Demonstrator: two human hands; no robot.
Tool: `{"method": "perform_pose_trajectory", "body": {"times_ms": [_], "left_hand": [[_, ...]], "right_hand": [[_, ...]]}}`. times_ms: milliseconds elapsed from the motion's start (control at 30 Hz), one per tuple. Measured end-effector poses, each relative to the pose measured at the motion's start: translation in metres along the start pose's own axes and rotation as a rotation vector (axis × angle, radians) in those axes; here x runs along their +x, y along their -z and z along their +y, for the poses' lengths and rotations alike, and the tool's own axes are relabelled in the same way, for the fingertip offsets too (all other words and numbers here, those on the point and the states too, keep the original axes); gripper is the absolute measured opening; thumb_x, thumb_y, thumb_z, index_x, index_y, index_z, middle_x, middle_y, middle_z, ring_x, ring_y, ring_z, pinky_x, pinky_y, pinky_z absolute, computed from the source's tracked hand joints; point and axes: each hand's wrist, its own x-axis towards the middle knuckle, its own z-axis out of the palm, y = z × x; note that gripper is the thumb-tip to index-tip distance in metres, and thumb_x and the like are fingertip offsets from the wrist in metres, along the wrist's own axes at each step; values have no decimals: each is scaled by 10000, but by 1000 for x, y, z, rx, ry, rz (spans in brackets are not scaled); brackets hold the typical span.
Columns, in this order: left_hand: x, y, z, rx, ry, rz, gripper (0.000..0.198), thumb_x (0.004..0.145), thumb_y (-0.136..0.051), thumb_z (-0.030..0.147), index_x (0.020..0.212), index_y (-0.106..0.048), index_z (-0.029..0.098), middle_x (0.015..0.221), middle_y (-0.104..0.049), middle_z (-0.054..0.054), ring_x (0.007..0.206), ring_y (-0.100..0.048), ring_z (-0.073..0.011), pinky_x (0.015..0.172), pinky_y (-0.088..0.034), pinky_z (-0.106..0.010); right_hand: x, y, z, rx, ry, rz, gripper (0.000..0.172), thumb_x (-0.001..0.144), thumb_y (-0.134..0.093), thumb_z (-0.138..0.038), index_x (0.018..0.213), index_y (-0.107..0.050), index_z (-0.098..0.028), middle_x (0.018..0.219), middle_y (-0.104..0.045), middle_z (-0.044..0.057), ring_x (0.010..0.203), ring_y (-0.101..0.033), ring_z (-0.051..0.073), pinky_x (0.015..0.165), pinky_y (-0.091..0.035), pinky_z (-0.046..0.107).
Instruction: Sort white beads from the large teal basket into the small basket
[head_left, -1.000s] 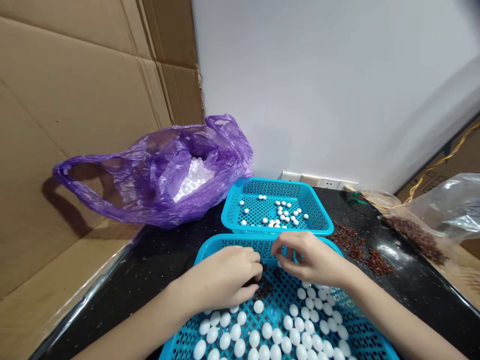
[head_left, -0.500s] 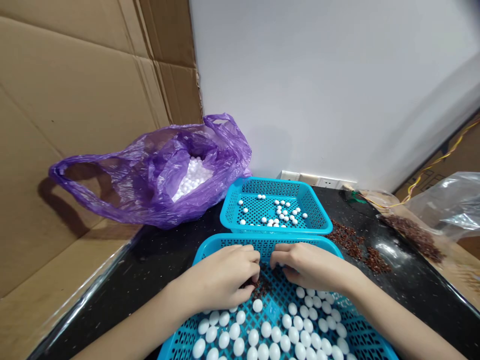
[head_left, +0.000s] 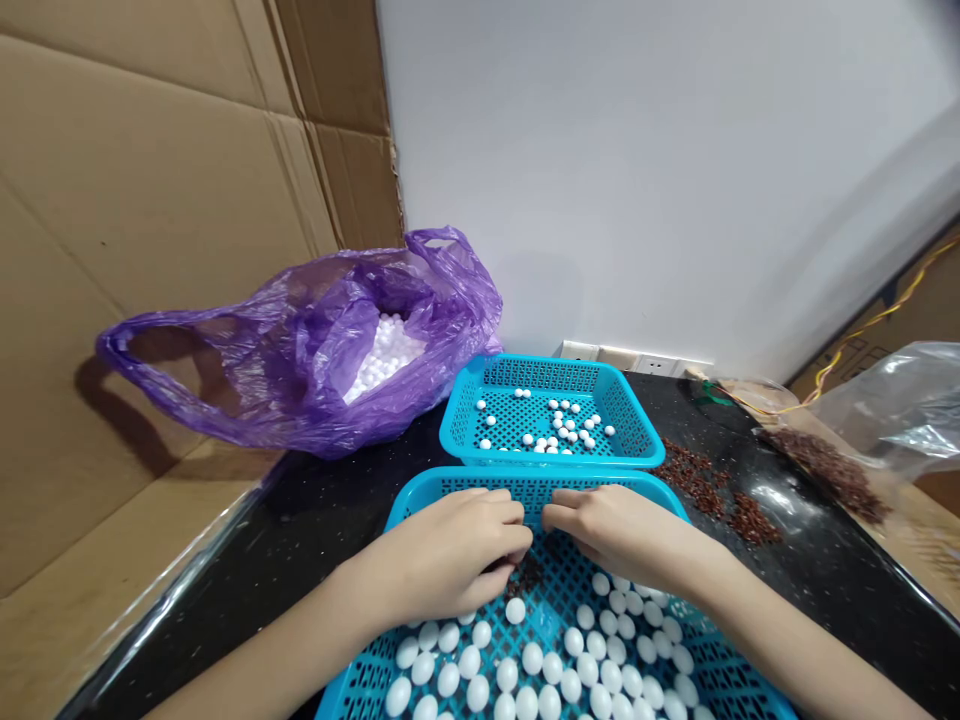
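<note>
Both my hands rest inside the near blue basket (head_left: 420,492), at its far end. My left hand (head_left: 450,555) is curled, fingertips pinched over a small clump of dark brown bits (head_left: 525,578). My right hand (head_left: 615,530) lies palm down beside it with fingers bent onto the basket floor; what they hold, if anything, is hidden. Several white beads (head_left: 540,665) lie scattered across the basket floor nearer to me. A second, smaller blue basket (head_left: 637,440) stands just beyond, with several small white beads in it.
A purple plastic bag (head_left: 300,350) full of white beads lies at the back left against cardboard sheets (head_left: 150,200). Brown granules (head_left: 712,490) are strewn on the black tabletop at right, beside a clear plastic bag (head_left: 892,410). A white wall stands behind.
My right hand has come down from a raised pinch above the basket rim onto the basket floor beside my left hand. My left hand has barely moved.
</note>
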Motion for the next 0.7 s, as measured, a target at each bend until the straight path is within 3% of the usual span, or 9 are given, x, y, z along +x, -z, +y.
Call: {"method": "perform_pose_trajectory", "body": {"times_ms": [100,233,333,433,600,700], "left_hand": [[1,-1,0,-4,-15,36,78,795,-534,109,749,-559,167,748,-553,-2,734,-537,-170,658,-406,-278],[2,-2,-1,-4,1,96,74,795,-501,109,744,-524,158,715,-538,-3,698,-527,-162,612,-387,-269],[2,-1,-1,10,44,191,64,798,-479,116,754,-501,158,699,-524,2,655,-503,-149,575,-360,-260],[2,1,1,13,68,295,76,790,-470,114,732,-483,161,660,-499,16,593,-467,-130,535,-329,-249],[3,2,1,61,85,380,82,806,-452,133,740,-492,159,682,-510,7,610,-475,-132,576,-365,-256],[3,1,1,77,77,351,82,800,-456,133,728,-483,160,669,-504,11,600,-470,-132,563,-361,-259]], "right_hand": [[-1,2,0,83,19,21,224,800,-414,-4,890,-524,-177,834,-594,9,605,-536,109,478,-264,257],[-1,6,1,375,50,148,166,872,-436,-85,982,-507,-187,923,-596,18,739,-572,118,588,-407,234],[-1,8,2,597,63,231,135,903,-446,-138,1010,-507,-195,961,-605,18,812,-584,111,691,-468,237],[0,9,1,718,56,255,125,885,-489,-157,999,-514,-203,971,-605,14,790,-587,101,670,-489,225],[0,9,0,768,-32,295,230,849,-505,-141,1067,-485,-213,968,-593,15,757,-585,102,607,-492,214],[1,9,1,673,-2,174,293,798,-494,-65,1053,-519,-207,936,-601,8,755,-584,107,646,-487,225]]}}
